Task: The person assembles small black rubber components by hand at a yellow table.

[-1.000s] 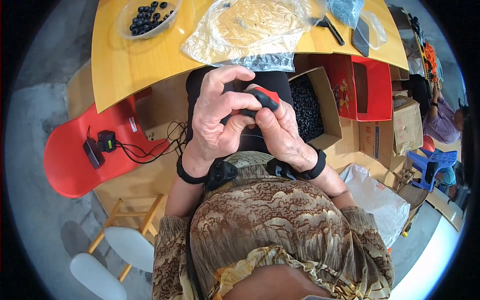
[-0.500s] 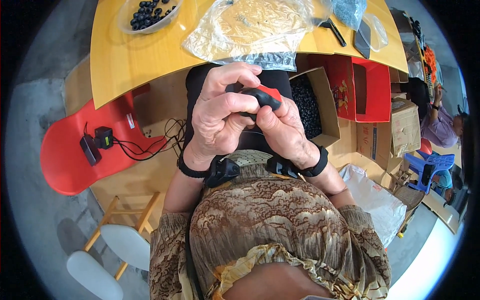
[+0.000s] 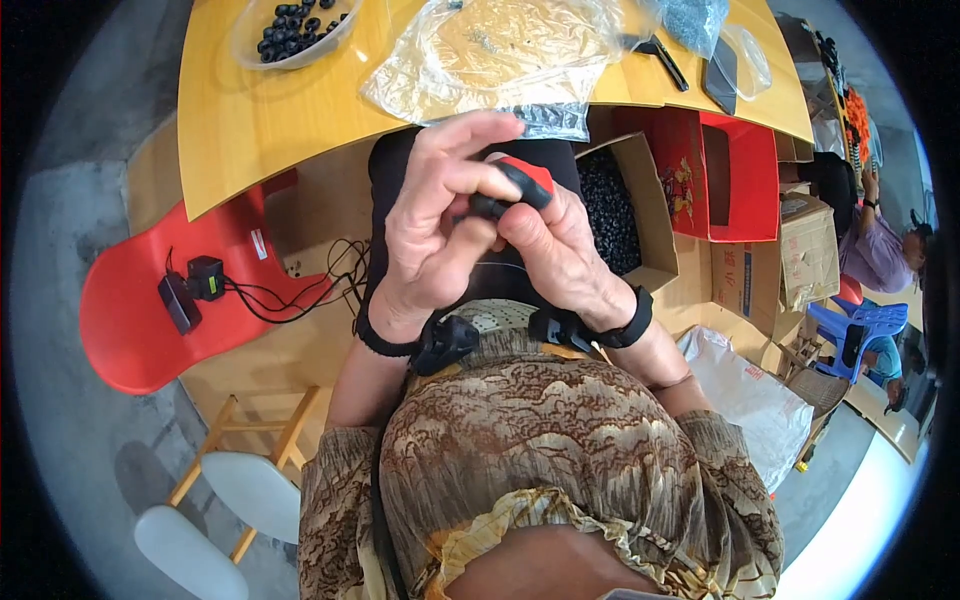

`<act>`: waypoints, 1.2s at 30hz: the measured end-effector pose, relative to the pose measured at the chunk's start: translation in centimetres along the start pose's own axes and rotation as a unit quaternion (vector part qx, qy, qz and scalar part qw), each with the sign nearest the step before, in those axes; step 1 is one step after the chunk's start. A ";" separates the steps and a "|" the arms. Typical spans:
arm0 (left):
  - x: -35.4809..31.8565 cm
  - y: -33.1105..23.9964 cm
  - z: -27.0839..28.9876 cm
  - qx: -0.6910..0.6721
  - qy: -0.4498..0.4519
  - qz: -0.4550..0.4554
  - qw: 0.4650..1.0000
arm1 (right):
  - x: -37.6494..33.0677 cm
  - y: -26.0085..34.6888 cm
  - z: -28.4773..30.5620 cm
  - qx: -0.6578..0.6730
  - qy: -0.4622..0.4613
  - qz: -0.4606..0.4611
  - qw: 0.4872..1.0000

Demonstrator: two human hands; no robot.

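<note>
My left hand [image 3: 432, 232] and my right hand [image 3: 558, 252] are raised together over my lap, below the edge of the yellow table [image 3: 260, 120]. Between their fingertips they pinch a small black and red part [image 3: 515, 187]. The left fingers curl over its dark end, and the right thumb presses under its red end. Each wrist carries a black band with a small device. Behind the hands stands an open cardboard box of small black pieces [image 3: 612, 212], partly hidden by the right hand.
On the table sit a clear bowl of black round pieces [image 3: 292, 24] and crumpled clear plastic bags [image 3: 500, 55]. A red chair [image 3: 150, 300] with black chargers and cables is at my left. Red boxes [image 3: 722, 175] and cardboard cartons stand at right, another person [image 3: 880, 240] beyond.
Both hands have tilted the black and red part slightly, and the left fingers have spread a little above it. The hands stay in the same place.
</note>
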State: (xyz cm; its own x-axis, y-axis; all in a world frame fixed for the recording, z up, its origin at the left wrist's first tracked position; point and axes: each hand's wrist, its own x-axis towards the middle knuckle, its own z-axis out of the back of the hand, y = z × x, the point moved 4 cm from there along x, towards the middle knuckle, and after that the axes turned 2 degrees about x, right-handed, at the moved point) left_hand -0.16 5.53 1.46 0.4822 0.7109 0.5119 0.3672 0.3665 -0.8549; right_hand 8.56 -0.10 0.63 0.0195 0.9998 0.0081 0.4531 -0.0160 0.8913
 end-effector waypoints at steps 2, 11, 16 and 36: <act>0.5 -0.9 -0.8 -0.167 -0.145 0.020 0.975 | 0.3 0.8 -0.6 -0.157 0.022 0.039 0.987; 2.6 -3.1 -1.3 0.063 -0.078 -0.145 0.984 | -0.6 4.3 -1.8 -0.288 0.030 0.213 0.933; 3.6 -4.4 -2.0 -0.013 -0.056 -0.169 0.984 | 0.2 6.1 -2.5 -0.321 0.038 0.391 0.861; 1.0 -2.5 0.2 0.208 -0.021 -0.079 0.975 | -0.6 1.0 0.6 0.044 -0.011 0.081 0.996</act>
State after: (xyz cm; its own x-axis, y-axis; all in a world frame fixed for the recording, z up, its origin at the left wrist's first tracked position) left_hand -0.74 5.49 4.07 0.4097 0.6461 0.6440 0.0761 0.6793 -0.7299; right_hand 9.56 -0.72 1.27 0.1170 0.9835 0.1381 0.5195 -0.1791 0.8355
